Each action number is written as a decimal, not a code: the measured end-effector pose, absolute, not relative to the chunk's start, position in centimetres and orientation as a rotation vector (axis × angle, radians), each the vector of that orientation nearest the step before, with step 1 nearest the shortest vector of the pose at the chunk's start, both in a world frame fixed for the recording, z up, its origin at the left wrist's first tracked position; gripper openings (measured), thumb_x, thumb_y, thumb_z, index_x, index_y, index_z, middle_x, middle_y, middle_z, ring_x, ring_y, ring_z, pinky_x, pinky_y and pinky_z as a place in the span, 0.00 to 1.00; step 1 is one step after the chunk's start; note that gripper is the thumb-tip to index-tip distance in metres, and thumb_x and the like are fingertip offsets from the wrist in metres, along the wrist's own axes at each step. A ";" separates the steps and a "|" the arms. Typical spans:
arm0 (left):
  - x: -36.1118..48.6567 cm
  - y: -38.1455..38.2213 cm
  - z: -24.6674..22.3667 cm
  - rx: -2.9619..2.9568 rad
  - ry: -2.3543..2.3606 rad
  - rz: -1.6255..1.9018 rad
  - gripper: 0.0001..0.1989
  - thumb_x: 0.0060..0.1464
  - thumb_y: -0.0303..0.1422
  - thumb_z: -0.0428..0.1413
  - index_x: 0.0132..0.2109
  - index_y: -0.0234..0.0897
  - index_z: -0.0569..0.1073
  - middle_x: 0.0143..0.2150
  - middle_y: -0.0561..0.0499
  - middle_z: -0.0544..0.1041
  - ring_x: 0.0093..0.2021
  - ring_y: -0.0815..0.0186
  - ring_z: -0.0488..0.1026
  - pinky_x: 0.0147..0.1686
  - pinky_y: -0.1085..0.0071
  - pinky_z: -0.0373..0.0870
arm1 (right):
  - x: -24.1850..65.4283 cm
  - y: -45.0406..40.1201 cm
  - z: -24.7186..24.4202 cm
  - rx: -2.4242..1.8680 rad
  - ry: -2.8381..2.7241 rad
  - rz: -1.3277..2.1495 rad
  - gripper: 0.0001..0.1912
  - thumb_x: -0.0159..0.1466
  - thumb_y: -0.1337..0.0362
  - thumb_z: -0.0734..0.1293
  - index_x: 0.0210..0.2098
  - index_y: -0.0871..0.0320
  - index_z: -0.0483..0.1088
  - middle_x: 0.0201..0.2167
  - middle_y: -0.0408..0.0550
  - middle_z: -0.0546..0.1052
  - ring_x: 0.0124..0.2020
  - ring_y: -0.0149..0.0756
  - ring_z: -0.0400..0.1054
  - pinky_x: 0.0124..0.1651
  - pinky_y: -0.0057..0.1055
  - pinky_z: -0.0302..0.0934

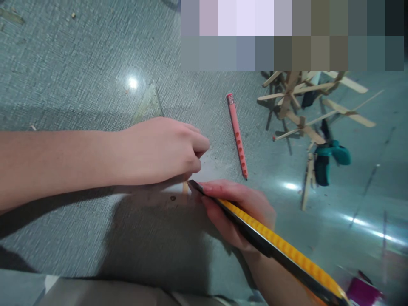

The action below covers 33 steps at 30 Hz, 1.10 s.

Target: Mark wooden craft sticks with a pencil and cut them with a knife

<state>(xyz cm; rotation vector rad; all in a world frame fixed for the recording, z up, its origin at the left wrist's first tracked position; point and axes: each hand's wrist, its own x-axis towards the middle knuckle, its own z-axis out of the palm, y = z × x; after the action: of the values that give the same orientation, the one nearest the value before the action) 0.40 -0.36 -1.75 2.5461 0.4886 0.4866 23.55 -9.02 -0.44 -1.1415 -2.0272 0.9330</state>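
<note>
My left hand (168,146) is closed, its fingers curled down against the table and pinning a thin wooden stick (185,190). Only a short end of that stick shows below the fingers. Gripped in my right hand (255,208) is a yellow and black utility knife (274,240), lying diagonally with its long handle toward the lower right. Its dark blade tip is at the stick, right beside my left fingertips. Whether the blade is touching the wood I cannot tell. A clear set square (149,104) lies partly hidden behind my left wrist.
A pink pencil (237,136) lies beyond my hands. To the right stands a structure of craft sticks (290,91), with a teal and black tool (323,161) beside it. A purple object (363,291) is at the lower right. Small wood scraps (12,16) lie on the grey textured table.
</note>
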 end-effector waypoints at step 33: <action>1.4 0.2 0.0 2.442 0.593 0.199 0.11 0.62 0.25 0.59 0.30 0.38 0.80 0.38 0.50 0.80 0.39 0.64 0.73 0.41 0.68 0.66 | 23.7 -9.0 -0.3 -1.137 -2.021 0.931 0.18 0.64 0.75 0.69 0.47 0.47 0.77 0.36 0.43 0.86 0.34 0.40 0.83 0.34 0.32 0.80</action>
<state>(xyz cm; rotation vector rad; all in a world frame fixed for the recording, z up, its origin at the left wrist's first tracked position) 1.38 0.21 -0.03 2.4419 0.5933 0.1992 23.69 -9.02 -0.30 -1.1370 -2.0212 0.9310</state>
